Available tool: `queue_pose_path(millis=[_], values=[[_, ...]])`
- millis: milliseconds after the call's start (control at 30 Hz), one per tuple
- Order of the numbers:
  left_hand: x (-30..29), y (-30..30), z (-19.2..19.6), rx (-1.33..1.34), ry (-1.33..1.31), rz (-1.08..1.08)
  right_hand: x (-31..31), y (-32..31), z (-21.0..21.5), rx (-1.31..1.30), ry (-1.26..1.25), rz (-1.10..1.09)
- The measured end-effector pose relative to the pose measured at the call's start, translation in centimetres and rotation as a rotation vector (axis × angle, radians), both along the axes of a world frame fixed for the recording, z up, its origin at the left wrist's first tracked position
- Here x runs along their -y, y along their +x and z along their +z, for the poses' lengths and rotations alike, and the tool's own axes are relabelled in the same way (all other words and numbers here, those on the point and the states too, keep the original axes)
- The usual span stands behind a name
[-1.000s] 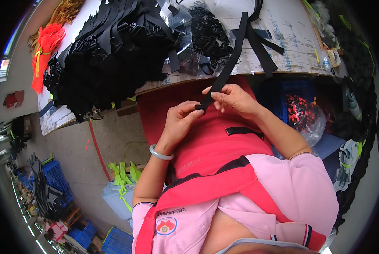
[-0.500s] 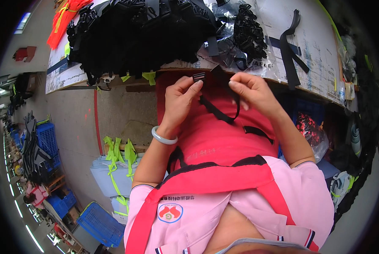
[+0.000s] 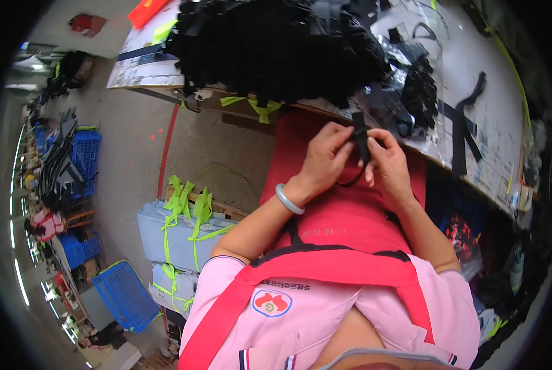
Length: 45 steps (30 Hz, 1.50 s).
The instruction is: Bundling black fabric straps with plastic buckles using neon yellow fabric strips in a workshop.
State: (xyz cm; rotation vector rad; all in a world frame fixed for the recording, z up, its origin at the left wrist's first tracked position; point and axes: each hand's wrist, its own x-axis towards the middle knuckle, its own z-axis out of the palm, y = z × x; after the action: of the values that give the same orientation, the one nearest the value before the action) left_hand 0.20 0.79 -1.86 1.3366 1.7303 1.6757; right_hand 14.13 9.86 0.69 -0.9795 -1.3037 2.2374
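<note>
Just off the table's front edge, my two hands are close together over my red apron [image 3: 337, 209]. A black webbing strap [image 3: 361, 140] runs between them, its upper end sticking up beyond the fingers and a loop hanging below. My left hand [image 3: 326, 155] pinches the strap's left side; the buckle there is hidden by the fingers. On the other side my right hand [image 3: 388, 165] grips the strap between thumb and fingers. Beyond them lies a large heap of black straps and buckles [image 3: 269, 52] on the white table [image 3: 473, 55].
Right of the heap, a clear plastic bag [image 3: 405, 92] holds black parts, and a loose dark strap [image 3: 464, 126] hangs over the table edge. To my left stand pale bundles tied with lime strips [image 3: 171, 237] and a blue crate [image 3: 126, 296]. A person in pink [image 3: 46, 223] is far left.
My hands have come together, bringing the strap's loose end to the buckle side, where they were apart before. The view has shifted, so the table appears farther right.
</note>
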Motion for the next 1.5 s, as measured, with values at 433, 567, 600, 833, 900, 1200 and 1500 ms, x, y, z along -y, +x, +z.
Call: queue_pose_path(millis=[433,567,600,833,900,1200,1500], values=[[1.1,-1.1,-2.0,0.883,-0.210,-0.103,-0.3,-0.9,-0.5,-0.044,0.921,0.160],[3.0,-3.8,-1.5,0.240,-0.208,0.148,-4.0,-0.3,6.6,-0.373,0.720,-0.106],[3.3,-4.1,0.8,0.363,-0.312,0.122,-6.9,1.4,8.6,-0.627,0.590,-0.114],[1.4,-3.9,0.7,0.521,-0.174,0.045,-5.4,-1.0,7.3,0.055,0.538,-0.010],[1.8,-3.8,1.3,0.562,-0.121,0.067,-2.9,-1.9,3.1,0.052,0.313,0.239],[2.2,-3.5,0.9,0.392,-0.105,0.152,-0.9,-2.3,0.5,0.161,0.153,0.352],[2.0,-2.1,-0.3,0.371,0.005,0.118,0.3,-3.8,-0.3,-0.014,0.118,0.179]])
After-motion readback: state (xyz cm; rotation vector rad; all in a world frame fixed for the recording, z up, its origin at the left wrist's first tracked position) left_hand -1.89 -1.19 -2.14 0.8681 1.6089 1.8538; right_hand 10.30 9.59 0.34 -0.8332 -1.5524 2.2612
